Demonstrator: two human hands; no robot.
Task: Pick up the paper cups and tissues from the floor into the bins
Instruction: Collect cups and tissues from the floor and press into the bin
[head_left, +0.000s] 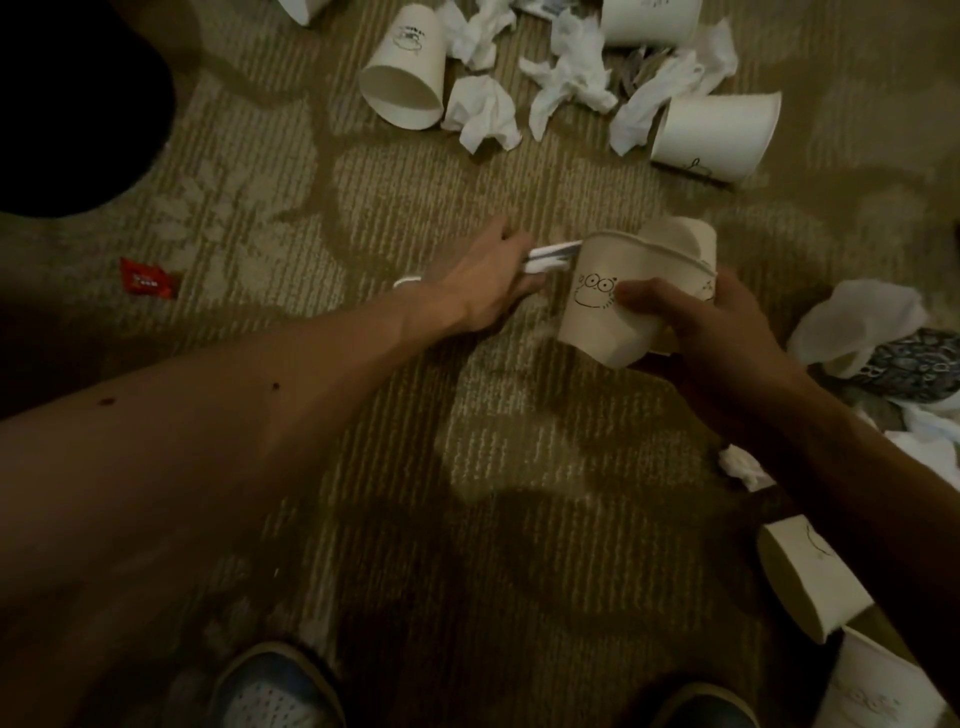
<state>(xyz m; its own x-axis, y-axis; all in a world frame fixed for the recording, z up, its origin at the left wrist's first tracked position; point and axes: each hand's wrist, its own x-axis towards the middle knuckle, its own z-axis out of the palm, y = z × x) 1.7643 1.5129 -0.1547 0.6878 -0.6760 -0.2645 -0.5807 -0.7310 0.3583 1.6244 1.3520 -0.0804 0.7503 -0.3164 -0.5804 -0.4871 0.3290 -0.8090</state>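
View from above, looking down at a patterned carpet (395, 395) strewn with litter. The person's right hand (691, 322) is wrapped around the held cups (608, 312), white paper cups with a cartoon face drawn on the front one, lifted off the floor near the middle of the view (two, as far as the overlapping rims show). Just to their left, the left hand (483, 280) reaches forward, its fingers pinching a flat white piece (550, 257), which may be a folded tissue or a packet; I cannot tell which. The task looks to be at an early to middle stage, as most of the mess is left on the floor. Farther away lie a cup on its side (405, 78), a second fallen cup (717, 135) and a third cup (649, 21), with crumpled tissues (566, 78) scattered among them. Two more cups (810, 587) lie near the person's right foot, and a small tissue scrap (737, 462) lies beside the right forearm. A red wrapper (148, 278) lies well apart on the left. No bin is clearly visible; a dark shape (78, 104) at the upper left is too dim to identify.
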